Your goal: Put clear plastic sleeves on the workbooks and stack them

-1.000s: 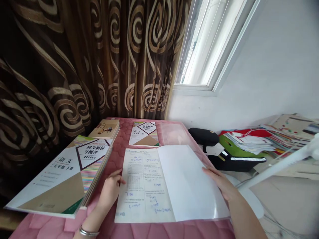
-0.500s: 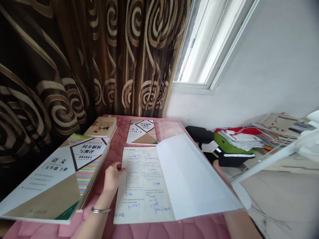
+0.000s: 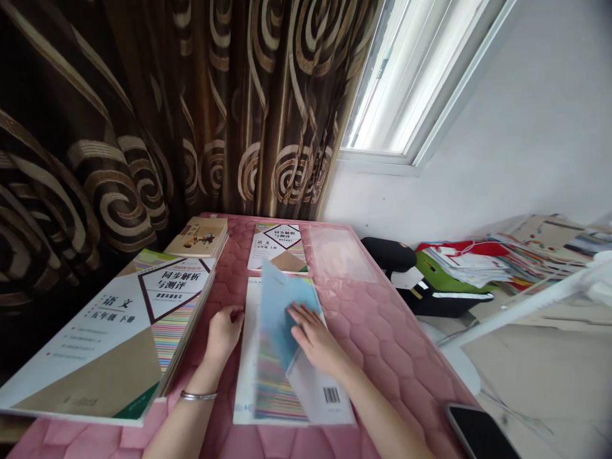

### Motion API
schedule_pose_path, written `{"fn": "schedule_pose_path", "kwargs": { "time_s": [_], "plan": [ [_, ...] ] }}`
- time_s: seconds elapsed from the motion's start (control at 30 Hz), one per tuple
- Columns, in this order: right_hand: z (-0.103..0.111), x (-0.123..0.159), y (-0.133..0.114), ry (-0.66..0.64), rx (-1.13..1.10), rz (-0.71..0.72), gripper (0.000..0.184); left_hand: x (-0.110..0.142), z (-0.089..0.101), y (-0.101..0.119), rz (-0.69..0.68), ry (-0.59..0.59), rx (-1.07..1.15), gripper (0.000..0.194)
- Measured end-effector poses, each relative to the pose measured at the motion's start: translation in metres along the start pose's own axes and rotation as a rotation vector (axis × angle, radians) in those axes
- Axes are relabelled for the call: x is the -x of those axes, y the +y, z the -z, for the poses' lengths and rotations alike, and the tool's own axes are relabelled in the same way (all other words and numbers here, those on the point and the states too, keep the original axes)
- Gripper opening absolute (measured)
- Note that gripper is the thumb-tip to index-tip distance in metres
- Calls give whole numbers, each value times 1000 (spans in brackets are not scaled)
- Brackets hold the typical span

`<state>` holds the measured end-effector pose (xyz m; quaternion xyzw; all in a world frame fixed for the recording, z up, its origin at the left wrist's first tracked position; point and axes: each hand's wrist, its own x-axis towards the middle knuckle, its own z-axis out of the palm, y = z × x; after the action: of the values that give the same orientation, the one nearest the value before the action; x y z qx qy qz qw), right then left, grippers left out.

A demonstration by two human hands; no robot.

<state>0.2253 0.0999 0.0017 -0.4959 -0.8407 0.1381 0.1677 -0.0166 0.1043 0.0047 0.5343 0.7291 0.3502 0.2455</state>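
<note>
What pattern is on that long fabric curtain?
Beige swirls cover the dark brown fabric curtain, best seen in the head view.

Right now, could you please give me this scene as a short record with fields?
Left hand: curled, close beside the handled book; contact unclear
Right hand: resting on that book's blue part
Handled book: partly blurred, barcode at lower right
On the left: stack of books
Beyond: smaller-looking book, lying flat
Near right corner: dark-screened phone
Surface: pink quilted cover
Background: patterned curtain, window
</note>
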Motion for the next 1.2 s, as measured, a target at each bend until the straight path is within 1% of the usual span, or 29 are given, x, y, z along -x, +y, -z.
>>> {"fn": "schedule_pose_path", "kwargs": {
  "time_s": [0.1,0.2,0.3,0.4,0.5,0.57,0.63,0.7,0.8,0.9,1.0,1.1,1.17,1.2],
  "plan": [
    [-12,2,-15,-96,125,85,58,-1,1,0,-13,30,-57,22],
    [-17,4,-20,-113,205,148,62,-1,0,2,-6,12,-59,20],
    [-16,3,-21,-133,217,179,62,1,-1,2,-3,-23,-57,18],
    [-9,0,-21,-201,169,172,62,5,-2,3,-23,-31,-147,20],
    [4,2,-20,-290,114,129,59,9,-3,4,-64,-38,-260,21],
    [11,12,-20,-306,104,81,59,11,-4,5,-78,-39,-311,21],
    [12,28,-25,-288,111,65,59,12,-6,5,-94,-36,-346,21],
    [5,47,-36,-272,111,116,59,13,-8,5,-114,-29,-382,21],
    [-13,68,-64,-283,78,248,64,15,-10,5,-140,-14,-452,21],
    [-27,71,-95,-302,31,345,70,18,-12,6,-165,-14,-538,24],
    [-30,63,-117,-308,12,383,71,20,-11,8,-183,-25,-635,27],
    [-22,56,-125,-330,-20,439,73,22,-12,10,-192,-27,-737,29],
    [-14,54,-117,-365,-57,501,68,22,-12,10,-200,-24,-787,30],
    [-11,53,-109,-363,-63,501,64,22,-13,10,-205,-21,-802,30]
  ]
}}
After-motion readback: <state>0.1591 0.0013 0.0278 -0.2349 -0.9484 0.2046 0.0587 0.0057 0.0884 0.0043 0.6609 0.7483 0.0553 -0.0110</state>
